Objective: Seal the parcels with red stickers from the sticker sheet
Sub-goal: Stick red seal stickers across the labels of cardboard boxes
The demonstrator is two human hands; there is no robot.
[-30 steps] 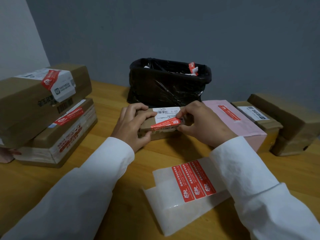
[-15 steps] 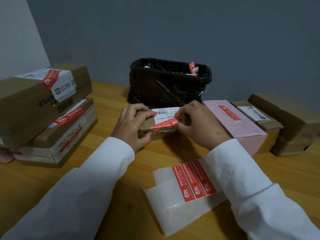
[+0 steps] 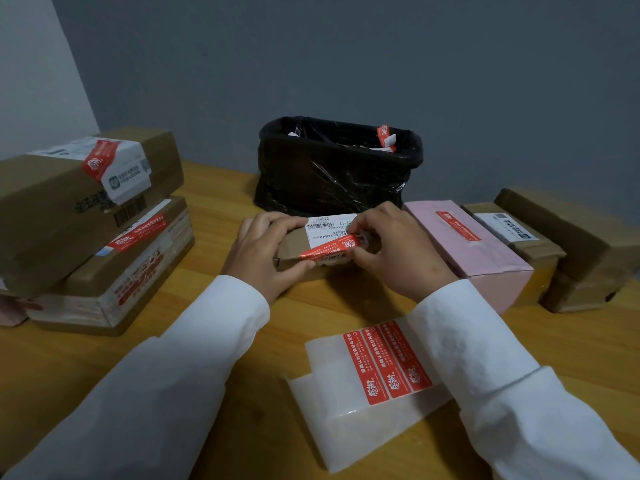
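A small brown parcel with a white shipping label lies on the wooden table in front of me. My left hand grips its left end, thumb along the front edge. A red sticker lies slanted across the parcel's front edge. My right hand pinches the sticker's right end against the parcel. The sticker sheet, a white backing strip with three red stickers, lies nearer me, partly under my right sleeve.
Two stacked brown boxes with red stickers stand at the left. A bin lined with a black bag holds paper scraps behind the parcel. At the right sit a pink box with a red sticker and two brown boxes.
My right hand has shifted slightly left along the sticker, its fingers now over the sticker's right end. The parcel and my left hand have stayed in place.
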